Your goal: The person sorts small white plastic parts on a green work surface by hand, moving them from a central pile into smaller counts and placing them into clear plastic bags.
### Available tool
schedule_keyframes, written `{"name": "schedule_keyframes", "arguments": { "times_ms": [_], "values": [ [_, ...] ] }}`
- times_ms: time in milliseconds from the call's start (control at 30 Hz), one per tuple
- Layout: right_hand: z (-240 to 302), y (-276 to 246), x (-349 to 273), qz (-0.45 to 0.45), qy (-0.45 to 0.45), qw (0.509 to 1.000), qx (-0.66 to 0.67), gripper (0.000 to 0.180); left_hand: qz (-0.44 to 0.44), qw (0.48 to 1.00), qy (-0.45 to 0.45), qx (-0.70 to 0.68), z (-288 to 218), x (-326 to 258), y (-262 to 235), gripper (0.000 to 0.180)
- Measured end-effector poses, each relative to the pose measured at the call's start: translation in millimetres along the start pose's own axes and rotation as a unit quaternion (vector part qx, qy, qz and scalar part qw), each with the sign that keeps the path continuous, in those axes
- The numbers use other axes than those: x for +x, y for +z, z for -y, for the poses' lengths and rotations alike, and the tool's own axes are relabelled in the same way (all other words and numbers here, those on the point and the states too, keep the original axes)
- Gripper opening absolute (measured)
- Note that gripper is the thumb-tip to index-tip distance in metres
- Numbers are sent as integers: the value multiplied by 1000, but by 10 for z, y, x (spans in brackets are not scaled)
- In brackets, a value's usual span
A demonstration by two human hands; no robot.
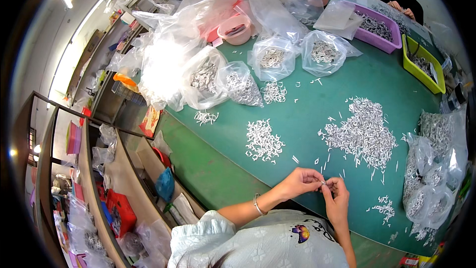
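My left hand, with a bracelet at its wrist, and my right hand meet at the table's near edge. Their fingertips pinch together on a small silver metal piece, mostly hidden by the fingers. Just beyond them lie a few thin silver pins and loose bits. A big heap of small silver hook-shaped parts spreads farther right. To the left is a smaller pile of curved silver parts. Close to my right hand's side sits another little pile.
Along the far side of the green table stand open plastic bags of parts, a pink bowl, a purple tray and a yellow-green tray. Filled bags crowd the right edge. Another person works at the far right.
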State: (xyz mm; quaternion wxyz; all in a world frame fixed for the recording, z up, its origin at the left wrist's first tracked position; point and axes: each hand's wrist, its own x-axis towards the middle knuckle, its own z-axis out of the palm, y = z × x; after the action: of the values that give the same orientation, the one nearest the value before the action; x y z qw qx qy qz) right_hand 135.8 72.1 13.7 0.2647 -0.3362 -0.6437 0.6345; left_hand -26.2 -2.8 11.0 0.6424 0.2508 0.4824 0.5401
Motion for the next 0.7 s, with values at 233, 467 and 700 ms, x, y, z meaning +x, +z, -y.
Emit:
{"name": "schedule_keyframes", "arguments": {
  "times_ms": [233, 467, 700],
  "values": [
    [112, 12, -8, 17, 91, 989, 114, 12, 2, 1000, -25, -7, 16, 14, -26, 15],
    [100, -113, 50, 0, 131, 972, 196, 10, 2, 991, -47, -126, 76, 126, 60, 16],
    [134, -127, 75, -7, 179, 924, 339, 12, -5, 980, -65, -189, -44, 100, 150, 17]
  ]
}}
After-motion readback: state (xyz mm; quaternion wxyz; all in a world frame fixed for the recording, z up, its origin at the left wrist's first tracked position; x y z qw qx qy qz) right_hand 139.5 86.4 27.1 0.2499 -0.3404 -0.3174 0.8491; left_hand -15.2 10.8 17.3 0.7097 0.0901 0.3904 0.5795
